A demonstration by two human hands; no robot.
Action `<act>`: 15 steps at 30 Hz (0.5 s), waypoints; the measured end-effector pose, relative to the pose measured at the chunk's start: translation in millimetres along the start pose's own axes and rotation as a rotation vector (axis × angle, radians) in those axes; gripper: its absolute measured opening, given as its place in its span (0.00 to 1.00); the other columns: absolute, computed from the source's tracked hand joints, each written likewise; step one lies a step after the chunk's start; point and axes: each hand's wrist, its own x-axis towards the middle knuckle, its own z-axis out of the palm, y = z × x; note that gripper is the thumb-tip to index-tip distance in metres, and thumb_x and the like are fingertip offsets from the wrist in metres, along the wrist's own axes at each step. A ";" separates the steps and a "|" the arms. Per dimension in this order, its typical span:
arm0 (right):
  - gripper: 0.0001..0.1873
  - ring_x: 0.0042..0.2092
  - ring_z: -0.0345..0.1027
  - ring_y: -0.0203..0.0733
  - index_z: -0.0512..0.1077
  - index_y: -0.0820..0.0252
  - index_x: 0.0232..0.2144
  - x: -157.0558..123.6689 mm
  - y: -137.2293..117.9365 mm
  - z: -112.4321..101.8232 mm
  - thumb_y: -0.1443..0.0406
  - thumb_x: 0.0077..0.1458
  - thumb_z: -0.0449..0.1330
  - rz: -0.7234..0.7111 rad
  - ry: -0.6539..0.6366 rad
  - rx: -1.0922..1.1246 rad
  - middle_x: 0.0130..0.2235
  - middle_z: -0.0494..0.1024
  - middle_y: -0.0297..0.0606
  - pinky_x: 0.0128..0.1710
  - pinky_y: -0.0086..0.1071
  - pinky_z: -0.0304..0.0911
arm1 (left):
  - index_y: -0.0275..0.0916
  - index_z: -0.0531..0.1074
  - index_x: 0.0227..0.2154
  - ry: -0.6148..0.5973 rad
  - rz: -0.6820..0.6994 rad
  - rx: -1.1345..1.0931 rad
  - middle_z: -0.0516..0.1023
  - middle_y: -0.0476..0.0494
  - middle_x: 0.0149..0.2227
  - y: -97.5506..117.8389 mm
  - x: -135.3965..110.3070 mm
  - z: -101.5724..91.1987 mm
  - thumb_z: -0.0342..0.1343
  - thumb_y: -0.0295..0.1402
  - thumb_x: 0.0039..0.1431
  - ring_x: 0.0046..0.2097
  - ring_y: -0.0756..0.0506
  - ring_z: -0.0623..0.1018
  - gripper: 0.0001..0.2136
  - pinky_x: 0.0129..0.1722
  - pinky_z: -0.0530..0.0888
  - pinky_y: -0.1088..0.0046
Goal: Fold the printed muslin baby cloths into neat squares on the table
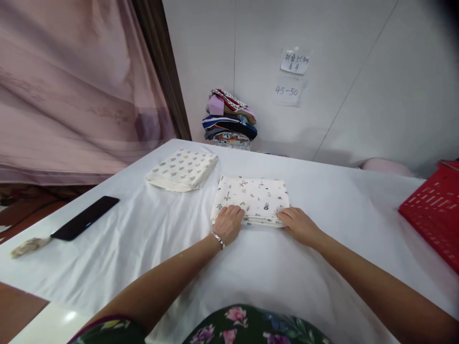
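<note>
A folded white cloth [254, 195] with small grey, green and red prints lies flat on the white-covered table. My left hand [228, 222], with a silver bracelet at the wrist, is closed on its near left corner, fingers on top. The near right corner is in my right hand [299, 225], its thumb hidden from view. Several layers show along the near edge between my hands. Farther back to the left rests a second folded cloth [182, 169], cream with grey prints and one yellow spot, apart from both hands.
A dark phone [86, 219] with a tassel [30, 247] lies on the table's left side. A red basket [433, 210] stands at the right edge. Stacked fabrics [231, 119] sit beyond the table [344, 200] by the wall; a pink curtain [79, 91] hangs at left.
</note>
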 end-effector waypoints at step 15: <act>0.15 0.47 0.61 0.47 0.67 0.55 0.44 -8.0 -5.7 -9.7 0.65 0.52 0.52 0.119 -0.002 0.181 0.45 0.71 0.41 0.49 0.42 0.52 | 0.42 0.66 0.45 0.029 0.028 -0.138 0.68 0.42 0.46 -7.5 -5.5 0.0 0.51 0.30 0.53 0.48 0.41 0.65 0.15 0.47 0.62 0.62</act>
